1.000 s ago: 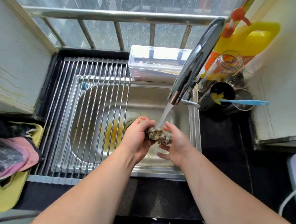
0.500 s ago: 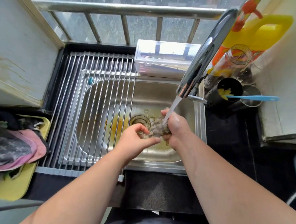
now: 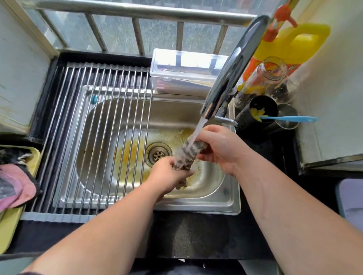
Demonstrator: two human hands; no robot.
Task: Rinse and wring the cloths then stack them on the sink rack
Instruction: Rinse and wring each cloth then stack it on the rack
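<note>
Both hands, left (image 3: 169,175) and right (image 3: 220,149), gripped a rolled striped cloth (image 3: 188,155) under the faucet (image 3: 230,76); firm opposing twists would wring it best.

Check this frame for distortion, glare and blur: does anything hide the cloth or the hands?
Head view throughout: wide-angle distortion bows the window rail and splays the rack bars; daylight glares off the faucet and box lid; running water smears the top of the cloth, yet the left hand and right hand gripping it look sharp and evenly lit.

bare sink rack (image 3: 103,132) lies open at left; faucet (image 3: 230,76) overhangs right.
</note>
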